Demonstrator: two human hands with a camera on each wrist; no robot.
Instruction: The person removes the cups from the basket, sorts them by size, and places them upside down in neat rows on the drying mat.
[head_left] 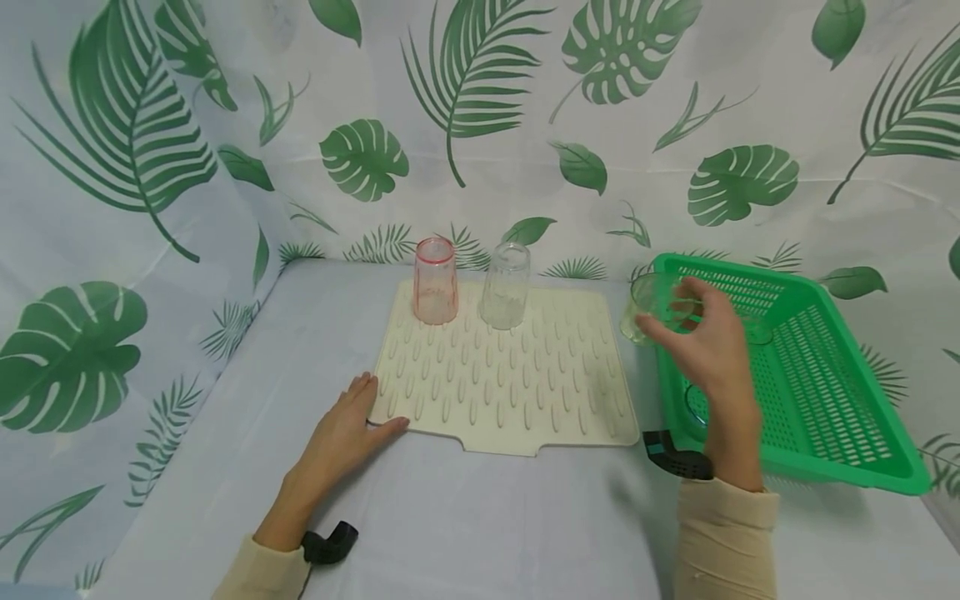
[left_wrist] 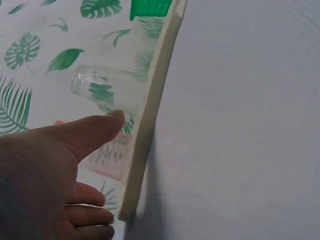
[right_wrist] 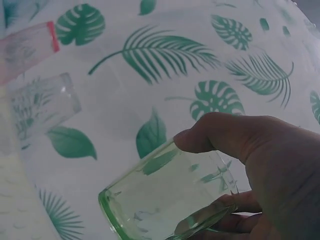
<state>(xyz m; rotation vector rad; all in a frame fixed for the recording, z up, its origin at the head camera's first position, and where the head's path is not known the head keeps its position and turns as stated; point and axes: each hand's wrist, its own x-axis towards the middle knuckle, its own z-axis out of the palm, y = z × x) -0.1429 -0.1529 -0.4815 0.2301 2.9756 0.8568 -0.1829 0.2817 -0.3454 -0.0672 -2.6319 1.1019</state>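
Green-tinted glass (right_wrist: 160, 192) in right hand (head_left: 712, 346), near basket (head_left: 843, 358)

This looks like a small staged booth, with leaf-printed sheeting (head_left: 637, 171) hung along the far and left sides of a pale desk (head_left: 487, 525). The ribbed mat (head_left: 510, 392), drinking glasses (head_left: 435, 292) and green basket (head_left: 825, 358) suggest kitchen work; any room beyond is hidden.

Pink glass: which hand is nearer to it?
Left: the left hand is at the mat, in front and left of the pink glass; the right hand is farther, past the mat's right edge.
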